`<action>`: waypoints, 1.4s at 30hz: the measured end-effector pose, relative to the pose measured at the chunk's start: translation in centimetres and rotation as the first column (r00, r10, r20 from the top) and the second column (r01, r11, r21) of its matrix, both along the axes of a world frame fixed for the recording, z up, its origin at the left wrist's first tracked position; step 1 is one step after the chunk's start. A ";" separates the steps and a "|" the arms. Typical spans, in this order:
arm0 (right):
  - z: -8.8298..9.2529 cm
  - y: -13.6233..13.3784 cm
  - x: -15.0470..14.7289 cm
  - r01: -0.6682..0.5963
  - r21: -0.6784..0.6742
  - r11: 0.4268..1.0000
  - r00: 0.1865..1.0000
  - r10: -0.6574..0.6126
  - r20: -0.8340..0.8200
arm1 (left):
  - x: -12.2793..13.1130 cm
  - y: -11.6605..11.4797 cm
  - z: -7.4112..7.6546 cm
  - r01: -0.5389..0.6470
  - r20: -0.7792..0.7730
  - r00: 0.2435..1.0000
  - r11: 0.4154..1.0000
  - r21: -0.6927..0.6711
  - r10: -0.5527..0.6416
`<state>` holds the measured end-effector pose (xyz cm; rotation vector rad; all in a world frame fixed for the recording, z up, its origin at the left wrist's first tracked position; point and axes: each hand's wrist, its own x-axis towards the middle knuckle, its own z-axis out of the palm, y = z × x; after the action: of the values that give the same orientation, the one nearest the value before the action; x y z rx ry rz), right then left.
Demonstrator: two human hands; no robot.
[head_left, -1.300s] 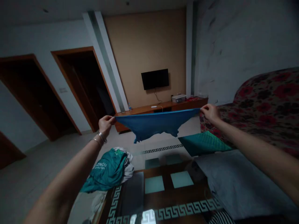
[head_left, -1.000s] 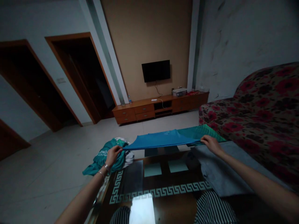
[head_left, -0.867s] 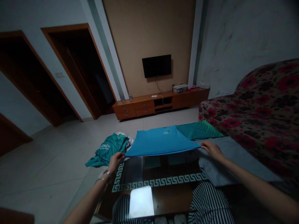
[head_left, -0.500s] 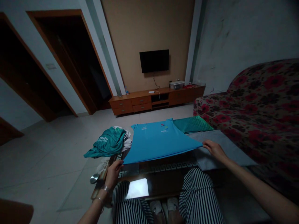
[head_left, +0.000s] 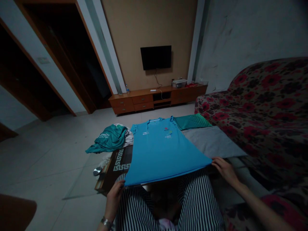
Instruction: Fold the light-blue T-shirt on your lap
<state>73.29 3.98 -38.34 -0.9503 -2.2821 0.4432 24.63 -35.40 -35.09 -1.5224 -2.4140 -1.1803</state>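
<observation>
Now, left hand (head_left: 114,199) and right hand (head_left: 225,170) pinching the hem of a blue T-shirt (head_left: 161,150), spread across a glass-topped table (head_left: 117,166) and mostly hiding it, crumpled teal shirt (head_left: 108,141) beside the sleeve, grey cloth (head_left: 211,141) alongside, striped trousers (head_left: 199,208) below.

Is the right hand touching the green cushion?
No, the right hand is at the hem of the blue shirt, well apart from the green cushion.

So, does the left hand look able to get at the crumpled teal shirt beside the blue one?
Probably yes, once it lets go: the left hand holds the hem of the blue T-shirt, and only the corner of the table lies before the teal shirt.
</observation>
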 end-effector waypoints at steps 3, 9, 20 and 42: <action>-1.6 -1.6 0.6 0.070 0.005 0.998 0.997 -0.070 -0.016 | 0.5 -1.2 -1.4 0.003 0.008 1.000 1.000 -0.023 -0.003; -3.5 -3.8 1.2 0.109 0.007 0.994 0.994 -0.109 0.019 | 0.7 -2.6 -2.7 -0.015 0.002 1.000 0.997 -0.074 0.015; -5.5 -6.1 1.9 0.088 -0.041 0.995 0.996 -0.088 0.006 | 1.2 -4.4 -3.5 -0.012 -0.002 1.000 0.997 -0.082 0.012; 5.8 14.0 -14.7 -0.050 -0.103 0.993 0.988 0.064 0.143 | -12.0 18.1 5.8 0.255 -0.140 0.944 0.931 -0.262 -0.298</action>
<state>58.55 18.02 -32.57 -0.9979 -2.4439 0.5318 12.62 -17.26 -29.29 -2.0015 -2.3484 -0.7594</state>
